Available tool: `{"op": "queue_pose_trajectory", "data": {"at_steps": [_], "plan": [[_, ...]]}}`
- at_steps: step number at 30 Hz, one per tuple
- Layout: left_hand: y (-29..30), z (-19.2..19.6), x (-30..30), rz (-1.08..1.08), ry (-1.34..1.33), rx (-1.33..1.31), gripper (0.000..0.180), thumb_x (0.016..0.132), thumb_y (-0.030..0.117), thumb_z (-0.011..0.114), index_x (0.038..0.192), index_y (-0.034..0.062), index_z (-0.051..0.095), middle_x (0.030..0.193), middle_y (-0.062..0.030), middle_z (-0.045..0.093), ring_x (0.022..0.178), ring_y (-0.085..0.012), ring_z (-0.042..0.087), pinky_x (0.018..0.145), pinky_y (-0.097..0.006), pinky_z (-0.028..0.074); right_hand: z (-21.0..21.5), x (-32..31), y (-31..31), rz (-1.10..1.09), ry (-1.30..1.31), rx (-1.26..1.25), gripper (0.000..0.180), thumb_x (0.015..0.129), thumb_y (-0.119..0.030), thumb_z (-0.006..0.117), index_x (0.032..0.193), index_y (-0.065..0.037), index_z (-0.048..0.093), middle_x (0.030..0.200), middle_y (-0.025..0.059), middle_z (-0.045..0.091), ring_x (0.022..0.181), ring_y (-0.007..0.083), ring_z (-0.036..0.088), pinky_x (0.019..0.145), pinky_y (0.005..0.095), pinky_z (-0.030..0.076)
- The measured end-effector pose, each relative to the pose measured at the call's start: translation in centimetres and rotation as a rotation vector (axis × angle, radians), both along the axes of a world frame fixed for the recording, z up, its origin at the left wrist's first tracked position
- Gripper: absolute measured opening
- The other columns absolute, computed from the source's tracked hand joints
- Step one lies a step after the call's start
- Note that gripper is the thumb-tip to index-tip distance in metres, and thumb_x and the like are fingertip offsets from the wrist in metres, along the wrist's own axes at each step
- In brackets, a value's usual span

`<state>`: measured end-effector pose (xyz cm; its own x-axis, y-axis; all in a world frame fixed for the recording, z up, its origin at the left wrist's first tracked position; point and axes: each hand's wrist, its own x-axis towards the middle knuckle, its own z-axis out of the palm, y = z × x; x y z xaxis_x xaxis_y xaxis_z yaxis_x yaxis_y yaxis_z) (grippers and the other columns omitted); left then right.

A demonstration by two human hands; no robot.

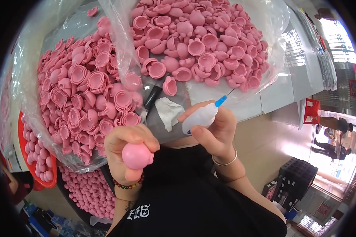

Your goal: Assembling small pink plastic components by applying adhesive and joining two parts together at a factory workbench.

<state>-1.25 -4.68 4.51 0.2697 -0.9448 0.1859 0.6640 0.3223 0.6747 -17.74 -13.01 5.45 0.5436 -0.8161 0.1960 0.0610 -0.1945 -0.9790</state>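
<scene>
My left hand (124,148) grips a round pink plastic toy piece (137,155) with small bumps, held close to my chest. My right hand (215,132) holds a small white squeeze bottle (199,117) with a blue needle tip (221,100) pointing up and to the right. The two hands are a short way apart, the bottle to the right of the pink piece. A beaded bracelet sits on my left wrist, a thin metal bangle on my right.
Two large heaps of pink shell pieces (87,91) (197,43) lie on clear plastic bags (124,51) on the table. A crumpled white tissue (168,112) and a black marker-like object (151,98) lie between them. A red basin (37,158) of pink parts sits at left. A red stool (311,111) stands at right.
</scene>
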Motion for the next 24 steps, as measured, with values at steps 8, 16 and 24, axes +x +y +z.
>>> {"op": "queue_pose_trajectory", "data": {"at_steps": [8,16,24], "plan": [[-0.3,0.2,-0.6,0.066,-0.273,0.095,0.052,0.054,0.029,0.079,0.09,0.0086,0.048,0.082,-0.0035,0.044,0.074,-0.0153,0.044,0.068,-0.027,0.04,0.2,0.1,0.7,-0.094,-0.053,0.079,0.028,0.071,-0.021,0.057,0.083,0.004,0.052,0.076,0.0124,0.059,0.063,0.0108,0.049,0.056,0.0213,0.038],[-0.6,1.1,-1.0,0.035,-0.267,0.049,0.054,0.061,0.035,0.074,0.095,0.0042,0.045,0.074,-0.0076,0.049,0.07,-0.0158,0.047,0.068,-0.028,0.041,-0.1,0.3,0.7,-0.098,-0.05,0.058,0.035,0.072,-0.028,0.058,0.083,0.004,0.052,0.074,0.0131,0.058,0.064,0.0146,0.052,0.057,0.0233,0.04],[-0.1,0.9,-0.7,-0.166,-0.096,0.115,0.051,0.078,0.045,0.052,0.101,0.0,0.041,0.075,-0.0143,0.053,0.065,-0.016,0.051,0.063,-0.029,0.043,0.0,0.3,0.7,-0.106,-0.034,0.045,0.037,0.072,-0.03,0.058,0.083,0.004,0.052,0.074,0.0135,0.058,0.064,0.0151,0.053,0.057,0.0234,0.04]]}}
